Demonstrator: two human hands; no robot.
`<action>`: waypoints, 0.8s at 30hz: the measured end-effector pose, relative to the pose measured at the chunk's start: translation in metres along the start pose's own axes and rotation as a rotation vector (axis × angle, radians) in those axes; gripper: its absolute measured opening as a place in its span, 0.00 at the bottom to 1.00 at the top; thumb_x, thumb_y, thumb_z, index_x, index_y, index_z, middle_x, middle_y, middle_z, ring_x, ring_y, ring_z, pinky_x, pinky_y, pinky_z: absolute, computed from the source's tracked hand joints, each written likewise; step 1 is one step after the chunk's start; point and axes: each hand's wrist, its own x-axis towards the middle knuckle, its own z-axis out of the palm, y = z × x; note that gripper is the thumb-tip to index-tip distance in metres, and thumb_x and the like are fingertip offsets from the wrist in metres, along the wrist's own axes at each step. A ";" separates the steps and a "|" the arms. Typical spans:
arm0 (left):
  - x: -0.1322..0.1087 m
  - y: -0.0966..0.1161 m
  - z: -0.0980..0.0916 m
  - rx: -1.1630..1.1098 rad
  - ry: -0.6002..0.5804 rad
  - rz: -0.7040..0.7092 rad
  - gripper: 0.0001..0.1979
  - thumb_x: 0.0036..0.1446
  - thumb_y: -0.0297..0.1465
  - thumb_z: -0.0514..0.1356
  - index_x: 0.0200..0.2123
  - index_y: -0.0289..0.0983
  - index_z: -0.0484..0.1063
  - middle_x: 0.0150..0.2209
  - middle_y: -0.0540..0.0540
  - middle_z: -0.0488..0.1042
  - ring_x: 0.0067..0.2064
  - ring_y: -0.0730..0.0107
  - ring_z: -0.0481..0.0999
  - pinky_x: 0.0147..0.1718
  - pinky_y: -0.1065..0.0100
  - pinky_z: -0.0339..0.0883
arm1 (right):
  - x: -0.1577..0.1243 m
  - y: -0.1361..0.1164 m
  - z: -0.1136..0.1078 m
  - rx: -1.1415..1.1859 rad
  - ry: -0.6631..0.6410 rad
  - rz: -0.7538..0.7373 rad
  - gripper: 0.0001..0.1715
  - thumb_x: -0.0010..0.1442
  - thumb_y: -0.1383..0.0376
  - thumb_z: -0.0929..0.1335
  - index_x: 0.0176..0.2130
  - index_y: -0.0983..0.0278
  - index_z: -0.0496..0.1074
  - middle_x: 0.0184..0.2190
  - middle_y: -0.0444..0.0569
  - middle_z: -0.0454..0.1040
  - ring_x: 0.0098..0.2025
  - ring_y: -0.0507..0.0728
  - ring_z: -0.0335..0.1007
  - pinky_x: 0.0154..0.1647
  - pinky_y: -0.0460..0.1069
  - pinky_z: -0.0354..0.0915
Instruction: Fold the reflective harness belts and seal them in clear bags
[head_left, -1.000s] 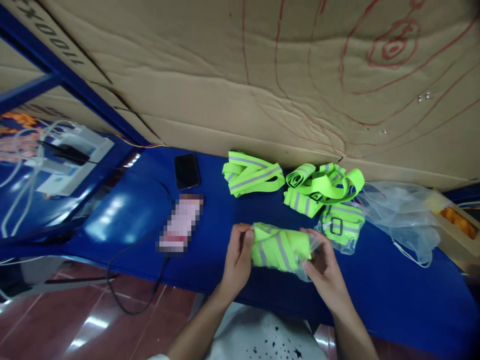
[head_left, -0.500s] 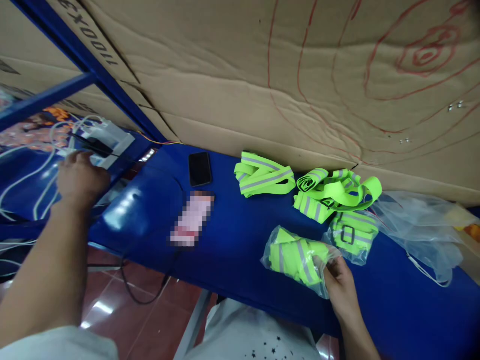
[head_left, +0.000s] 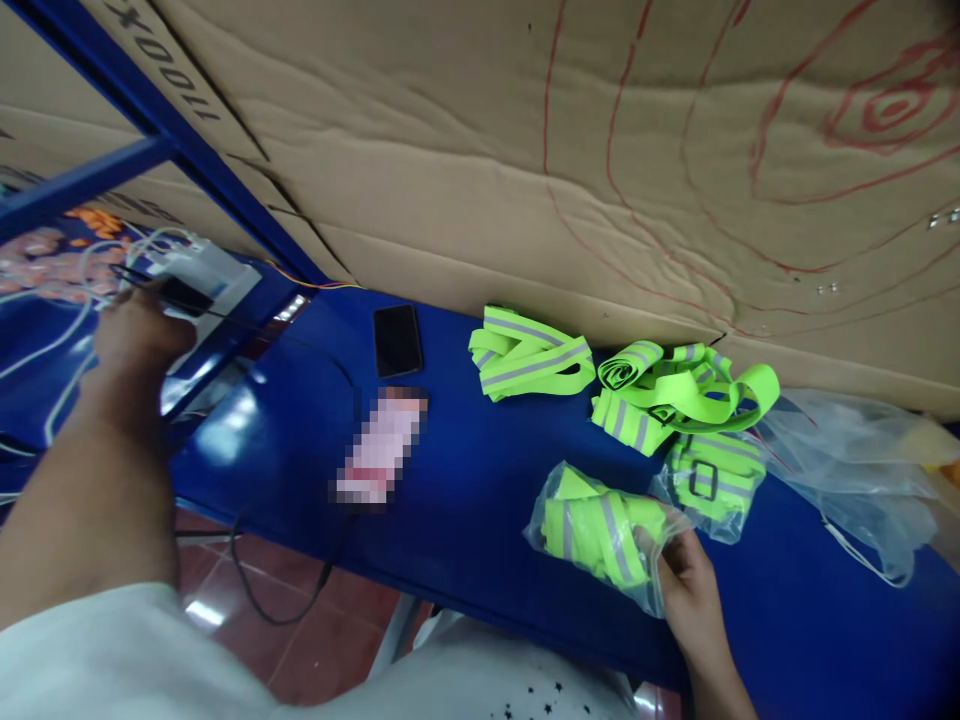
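My right hand (head_left: pixel 688 580) grips the right end of a clear plastic bag (head_left: pixel 534 530) with a folded neon-yellow reflective strap (head_left: pixel 592 525) inside. The bag is just above or on the blue tabletop. At far left, my left hand (head_left: pixel 142 332) reaches to a white power strip (head_left: pixel 234 285), fingers curled beside a black adapter (head_left: pixel 186 296) and its cable. What those fingers hold is hidden. Behind the held bag lie a loose folded reflective strap (head_left: pixel 529 350) and a heap of rolled straps (head_left: pixel 697 385). Another bagged strap (head_left: pixel 716 470) with a black buckle is beside my right hand.
A black phone (head_left: pixel 398 341) and a pixelated pink item (head_left: pixel 382 450) lie on the blue table (head_left: pixel 465 520). Clear plastic bags (head_left: pixel 855 470) are at right. A cardboard wall (head_left: pixel 420 140) rises behind; a blue frame (head_left: pixel 90 180) and white cables (head_left: pixel 45 350) stand at left.
The view has shifted slightly. My left hand has moved a little farther left and away from me at the power strip. My right hand still holds the bagged strap in nearly the same place.
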 end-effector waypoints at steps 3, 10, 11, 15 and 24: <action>-0.001 0.004 -0.002 -0.021 -0.075 -0.175 0.33 0.69 0.38 0.51 0.67 0.18 0.58 0.72 0.34 0.60 0.72 0.44 0.60 0.66 0.47 0.59 | 0.000 0.002 -0.002 0.007 0.014 0.010 0.36 0.47 0.55 0.82 0.53 0.58 0.75 0.45 0.50 0.82 0.45 0.61 0.81 0.46 0.49 0.76; -0.010 0.014 -0.004 -0.064 -0.082 -0.255 0.34 0.69 0.37 0.54 0.71 0.24 0.53 0.73 0.34 0.55 0.72 0.42 0.59 0.67 0.43 0.57 | 0.000 0.007 -0.004 -0.022 0.038 0.011 0.37 0.46 0.57 0.83 0.54 0.58 0.76 0.47 0.49 0.81 0.43 0.58 0.79 0.47 0.47 0.75; -0.011 0.015 -0.004 -0.081 -0.072 -0.252 0.34 0.69 0.39 0.54 0.71 0.25 0.53 0.74 0.35 0.55 0.72 0.41 0.59 0.67 0.43 0.56 | 0.000 0.008 -0.003 -0.021 0.042 0.007 0.37 0.46 0.57 0.83 0.53 0.58 0.76 0.46 0.49 0.81 0.43 0.58 0.79 0.47 0.47 0.75; -0.014 0.023 -0.001 -0.144 -0.047 -0.319 0.34 0.67 0.35 0.59 0.71 0.28 0.55 0.74 0.39 0.56 0.72 0.38 0.59 0.67 0.39 0.56 | -0.001 0.007 -0.003 -0.012 0.048 -0.003 0.37 0.46 0.58 0.83 0.53 0.59 0.76 0.46 0.49 0.81 0.42 0.57 0.79 0.46 0.46 0.75; -0.008 0.027 0.012 -0.145 0.026 -0.370 0.42 0.56 0.17 0.67 0.71 0.31 0.55 0.74 0.37 0.56 0.73 0.41 0.58 0.68 0.37 0.55 | -0.002 0.007 -0.001 -0.016 0.046 -0.001 0.35 0.49 0.56 0.81 0.54 0.59 0.75 0.47 0.50 0.82 0.45 0.58 0.81 0.47 0.46 0.76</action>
